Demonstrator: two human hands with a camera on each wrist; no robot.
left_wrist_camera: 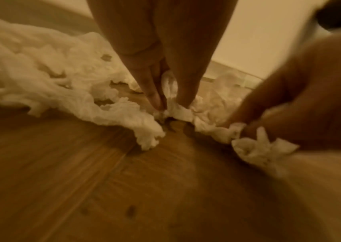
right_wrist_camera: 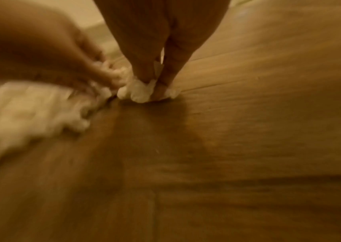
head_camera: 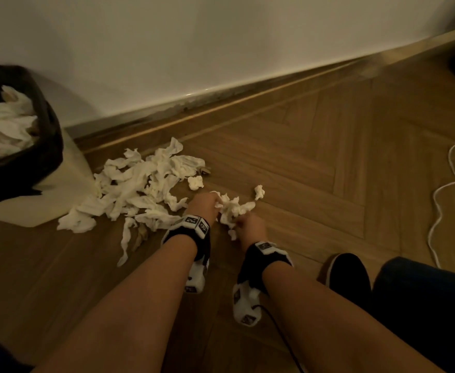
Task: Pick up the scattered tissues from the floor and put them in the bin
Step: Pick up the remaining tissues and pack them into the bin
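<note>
- The floor (head_camera: 315, 162) is wood laid in a herringbone pattern, running up to a skirting board (head_camera: 194, 103) along the wall.
- A bin (head_camera: 32, 146) with a dark liner stands on it close to the skirting board.
- A big heap of crumpled white tissues (head_camera: 140, 184) lies just beside the bin, spreading away from it.
- A small tissue wad (head_camera: 195, 182) and another scrap (head_camera: 259, 191) lie past the heap, farther from the bin.
- A white cord (head_camera: 441, 195) snakes over the boards well apart from the bin.
- A dark slipper (head_camera: 347, 270) rests there too, far from the bin.
</note>
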